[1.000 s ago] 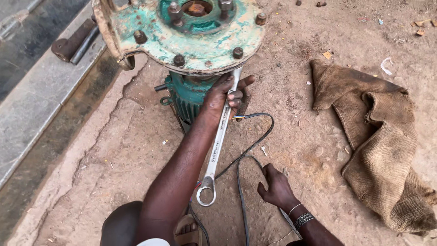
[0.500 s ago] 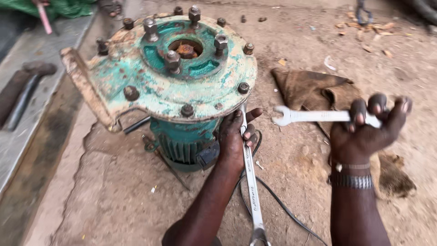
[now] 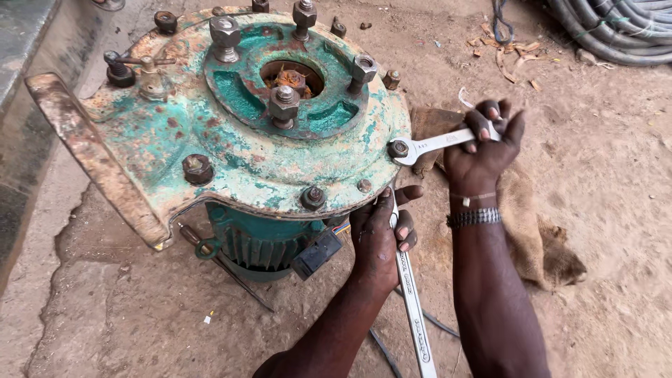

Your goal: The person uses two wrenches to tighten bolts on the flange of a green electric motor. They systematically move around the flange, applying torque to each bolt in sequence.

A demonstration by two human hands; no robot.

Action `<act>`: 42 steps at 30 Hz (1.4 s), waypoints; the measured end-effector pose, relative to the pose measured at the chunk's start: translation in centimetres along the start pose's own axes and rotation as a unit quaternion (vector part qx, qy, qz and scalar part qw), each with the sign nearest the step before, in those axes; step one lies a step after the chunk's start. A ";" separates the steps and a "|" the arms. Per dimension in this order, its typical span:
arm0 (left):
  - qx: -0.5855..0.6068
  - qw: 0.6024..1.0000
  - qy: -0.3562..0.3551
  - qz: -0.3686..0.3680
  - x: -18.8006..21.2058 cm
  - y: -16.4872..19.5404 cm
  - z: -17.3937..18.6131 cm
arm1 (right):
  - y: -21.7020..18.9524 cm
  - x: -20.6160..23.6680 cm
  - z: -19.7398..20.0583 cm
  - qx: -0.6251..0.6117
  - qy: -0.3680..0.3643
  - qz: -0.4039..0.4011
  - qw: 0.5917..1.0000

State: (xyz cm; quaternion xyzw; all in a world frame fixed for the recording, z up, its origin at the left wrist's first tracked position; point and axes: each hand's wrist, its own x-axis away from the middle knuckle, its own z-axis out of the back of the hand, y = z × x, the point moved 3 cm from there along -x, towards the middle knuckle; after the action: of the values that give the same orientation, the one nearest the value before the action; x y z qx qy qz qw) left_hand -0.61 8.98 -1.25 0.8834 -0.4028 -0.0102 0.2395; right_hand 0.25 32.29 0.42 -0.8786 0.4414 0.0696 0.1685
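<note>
Counter-holding looked like the step: the right hand [image 3: 483, 143] gripped a wrench [image 3: 437, 143] whose open end sat on a bolt [image 3: 398, 149] at the right rim of the flange [image 3: 231, 150], while the left hand [image 3: 378, 238] closed around a second wrench [image 3: 414, 315] below that rim. Both jaws needed seating squarely before pulling. Half a second earlier, the right wrench hung away from the flange.
</note>
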 end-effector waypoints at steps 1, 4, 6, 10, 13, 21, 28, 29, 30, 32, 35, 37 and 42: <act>-0.002 1.000 -0.002 -0.004 0.2 0.2 0.1 | 0.3 2.1 -1.5 -0.023 -0.005 -0.009 1.000; -0.009 1.000 -0.005 -0.005 0.6 0.7 0.1 | 1.3 11.5 -5.8 0.060 -0.064 0.103 0.991; -0.009 1.000 0.014 -0.004 1.0 0.9 0.1 | 2.8 19.0 -7.2 0.264 -0.068 0.238 0.932; -0.007 0.999 0.038 0.024 1.1 1.4 0.4 | 2.2 24.5 -7.9 0.411 -0.159 0.322 0.838; -0.020 0.999 0.036 0.012 1.1 1.5 0.5 | -3.9 22.2 -8.3 0.254 -0.153 0.294 0.909; 0.047 0.998 -0.041 0.012 0.2 1.5 1.3 | -2.8 3.9 -0.3 0.017 0.013 0.031 0.999; 0.040 0.999 -0.029 0.009 0.0 1.2 1.5 | 2.2 0.5 1.8 -0.044 0.025 -0.056 0.997; 0.037 0.999 -0.031 0.003 0.0 1.2 1.4 | 1.9 1.4 1.3 -0.039 0.017 -0.030 0.999; 0.034 0.999 -0.032 -0.005 0.0 1.2 1.3 | 1.5 2.6 0.9 -0.035 0.010 -0.007 0.999; 0.026 0.999 -0.027 -0.012 0.1 1.2 1.2 | 1.0 3.9 -0.1 -0.032 0.009 0.008 0.999; 0.013 0.999 -0.027 -0.017 0.2 1.3 1.1 | 1.6 2.8 -0.3 -0.041 0.049 -0.028 0.998; 0.006 1.000 -0.017 -0.014 0.3 1.5 1.1 | 3.4 -0.8 0.1 -0.033 0.078 -0.088 0.993; 0.006 1.000 -0.012 -0.006 0.3 1.9 1.3 | 8.4 -7.5 1.2 -0.047 -0.016 -0.234 0.971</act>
State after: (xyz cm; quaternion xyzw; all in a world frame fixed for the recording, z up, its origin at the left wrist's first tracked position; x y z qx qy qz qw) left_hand -2.00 7.13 -1.53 0.8872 -0.4001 -0.0199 0.2291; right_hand -10.94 33.68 -0.64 -0.9631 0.2175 0.0628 0.1459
